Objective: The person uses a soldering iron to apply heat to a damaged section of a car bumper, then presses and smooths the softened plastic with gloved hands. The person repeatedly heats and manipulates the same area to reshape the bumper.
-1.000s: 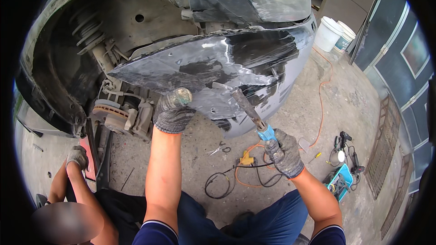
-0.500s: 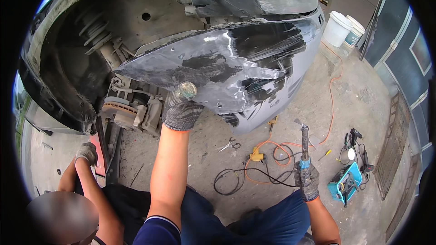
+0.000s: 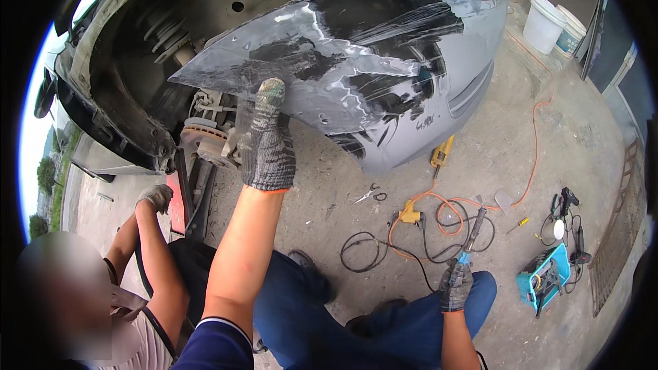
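My left hand (image 3: 269, 133), in a gray knit glove, grips the lower edge of the gray bumper (image 3: 428, 113), its thumb lying over the scuffed, dark-patched corner. Behind that hand is the exposed brake disc (image 3: 205, 138), partly hidden. My gloved right hand (image 3: 456, 284) is low at the right, away from the bumper, closed around a tool (image 3: 473, 236) with a blue collar and long metal shaft, which points upward.
A co-worker's gloved hand (image 3: 156, 197) is by a red jack (image 3: 177, 204) at left. Scissors (image 3: 370, 193), yellow connectors (image 3: 410, 214), coiled cables (image 3: 373, 253), a screwdriver (image 3: 521, 223) and a teal tool bin (image 3: 533, 288) lie on the floor. Buckets (image 3: 545, 24) stand by the doors.
My right hand has lowered the tool away from the bumper. My left hand and the bumper appear higher in view, and more of the outdoors shows at left.
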Available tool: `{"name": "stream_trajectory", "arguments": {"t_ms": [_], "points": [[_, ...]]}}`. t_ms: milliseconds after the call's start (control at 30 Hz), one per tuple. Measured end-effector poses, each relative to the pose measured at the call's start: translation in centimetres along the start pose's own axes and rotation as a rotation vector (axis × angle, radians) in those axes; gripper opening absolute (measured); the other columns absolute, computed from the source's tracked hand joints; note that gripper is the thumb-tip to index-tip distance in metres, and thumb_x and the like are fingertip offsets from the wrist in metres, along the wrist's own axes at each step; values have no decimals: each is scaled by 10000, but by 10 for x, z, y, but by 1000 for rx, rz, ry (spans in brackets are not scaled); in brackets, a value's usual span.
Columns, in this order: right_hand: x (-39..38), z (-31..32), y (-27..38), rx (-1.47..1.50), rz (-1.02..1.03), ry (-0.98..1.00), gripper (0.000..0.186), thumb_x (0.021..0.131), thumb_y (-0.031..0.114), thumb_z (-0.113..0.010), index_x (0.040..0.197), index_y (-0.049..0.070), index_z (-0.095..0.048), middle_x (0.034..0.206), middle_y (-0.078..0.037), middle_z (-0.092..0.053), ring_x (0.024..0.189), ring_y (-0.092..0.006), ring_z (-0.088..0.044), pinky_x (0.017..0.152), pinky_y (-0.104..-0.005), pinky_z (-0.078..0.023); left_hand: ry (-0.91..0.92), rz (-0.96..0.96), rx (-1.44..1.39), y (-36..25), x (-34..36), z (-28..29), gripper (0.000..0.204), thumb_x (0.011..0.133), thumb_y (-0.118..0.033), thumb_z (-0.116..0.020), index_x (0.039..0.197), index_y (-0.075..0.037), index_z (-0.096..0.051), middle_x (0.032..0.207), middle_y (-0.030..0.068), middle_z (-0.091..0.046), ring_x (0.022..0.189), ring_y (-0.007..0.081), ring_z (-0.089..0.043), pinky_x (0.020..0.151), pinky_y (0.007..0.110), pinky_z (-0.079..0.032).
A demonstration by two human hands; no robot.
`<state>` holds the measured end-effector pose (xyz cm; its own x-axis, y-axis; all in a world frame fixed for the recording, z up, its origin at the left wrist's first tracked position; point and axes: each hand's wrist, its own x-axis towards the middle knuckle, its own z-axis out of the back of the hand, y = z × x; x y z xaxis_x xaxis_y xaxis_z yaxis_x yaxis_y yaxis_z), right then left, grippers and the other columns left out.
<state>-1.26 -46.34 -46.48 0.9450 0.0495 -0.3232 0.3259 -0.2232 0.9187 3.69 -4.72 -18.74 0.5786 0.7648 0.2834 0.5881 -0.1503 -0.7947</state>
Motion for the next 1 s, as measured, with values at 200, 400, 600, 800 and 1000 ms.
{"name": "stream_trajectory", "arguments": {"t_ms": [200, 400, 600, 800, 1000], "points": [[5, 3, -3, 67, -37, -32, 335, 933, 385, -601, 1019, 61, -618, 586, 21, -505, 409, -74, -437, 350, -234, -335, -151, 18, 28, -17, -16, -56, 678, 838, -457, -709, 1355, -84, -480, 1273, 49, -535, 1122, 167, -515, 963, 331, -418], [5, 6, -1, 151, -54, 36, 307, 949, 346, -589, 1029, 51, -618, 596, 22, -509, 441, -74, -467, 369, -232, -354, -382, -9, 427, -5, 1, -60, 623, 809, -421, -752, 1264, -41, -556, 1193, 92, -617, 1082, 215, -569, 933, 355, -457], [1, 4, 4, 109, -33, 42, 301, 957, 338, -578, 1018, 47, -626, 583, 22, -514, 425, -73, -461, 358, -232, -348, -340, -177, 790, -8, -7, -60, 836, 771, -417, -782, 1371, 43, -425, 1332, 198, -531, 1200, 303, -524, 1023, 368, -396], [5, 8, -1, 127, -35, 37, 290, 968, 314, -559, 1012, 35, -625, 574, 9, -525, 401, -82, -462, 345, -237, -356, -249, -307, 648, -3, -7, -54, 834, 744, -372, -810, 1345, 66, -432, 1305, 198, -546, 1182, 288, -534, 1020, 360, -404], [10, 13, -6, 166, -29, 55, 275, 967, 279, -552, 1004, 16, -623, 574, -17, -541, 380, -106, -469, 326, -253, -364, -294, -96, 594, -14, -18, -60, 746, 816, -448, -733, 1338, 14, -469, 1282, 151, -566, 1132, 253, -552, 955, 353, -442]]}}
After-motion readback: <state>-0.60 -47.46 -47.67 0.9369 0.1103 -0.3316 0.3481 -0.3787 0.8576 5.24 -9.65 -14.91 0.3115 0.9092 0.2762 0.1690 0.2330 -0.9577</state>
